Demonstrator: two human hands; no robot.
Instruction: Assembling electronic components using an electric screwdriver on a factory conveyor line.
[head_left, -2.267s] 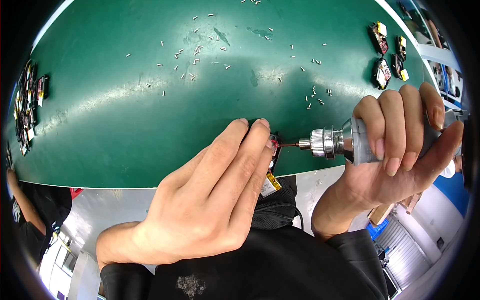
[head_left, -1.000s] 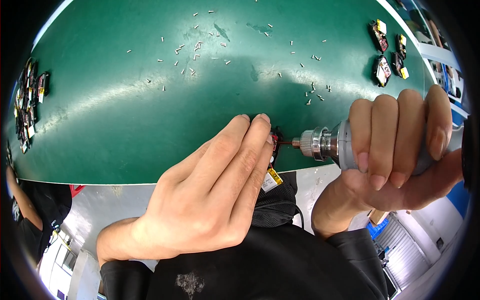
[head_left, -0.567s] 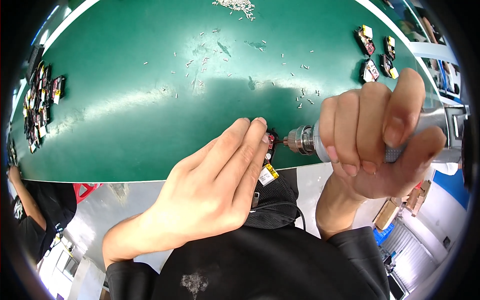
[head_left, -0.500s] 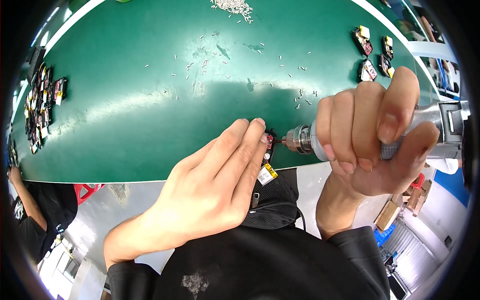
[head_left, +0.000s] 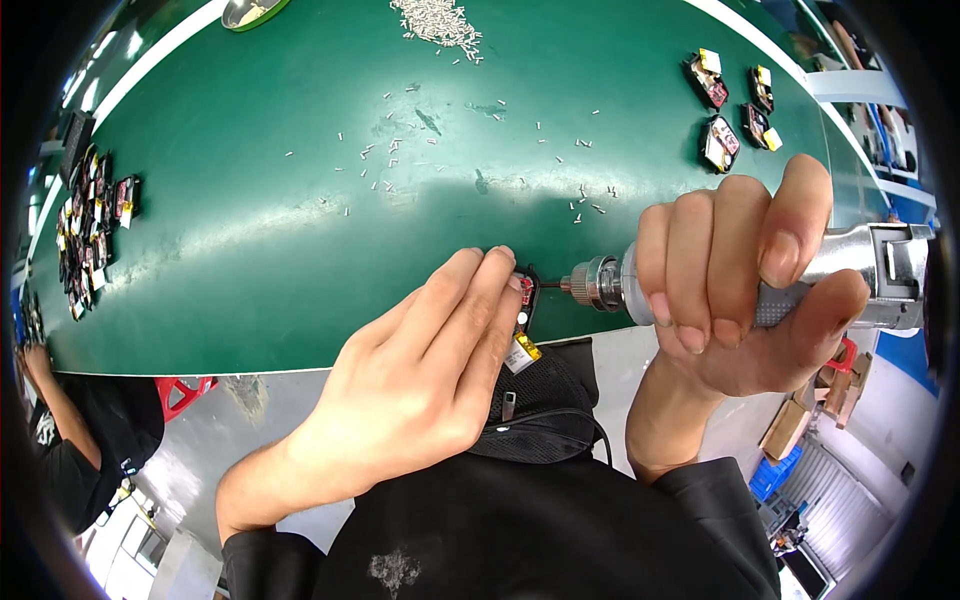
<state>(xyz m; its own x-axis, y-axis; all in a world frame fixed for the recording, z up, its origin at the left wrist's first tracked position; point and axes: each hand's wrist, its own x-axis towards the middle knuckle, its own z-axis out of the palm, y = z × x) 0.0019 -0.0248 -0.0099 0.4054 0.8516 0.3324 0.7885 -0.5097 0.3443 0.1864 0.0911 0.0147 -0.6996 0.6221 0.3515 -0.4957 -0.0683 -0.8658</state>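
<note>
Device point(head_left: 527, 293) sits between left hand point(head_left: 415, 368) and right hand point(head_left: 735, 275), partly beneath left fingers point(head_left: 494, 290).

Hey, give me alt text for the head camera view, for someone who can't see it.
A right hand grips a grey and silver screwdriver tool, its bit pointing at a small black device that the left hand touches near the edge of a green table. Loose silver screws lie beyond, with more open devices at either side.
</note>
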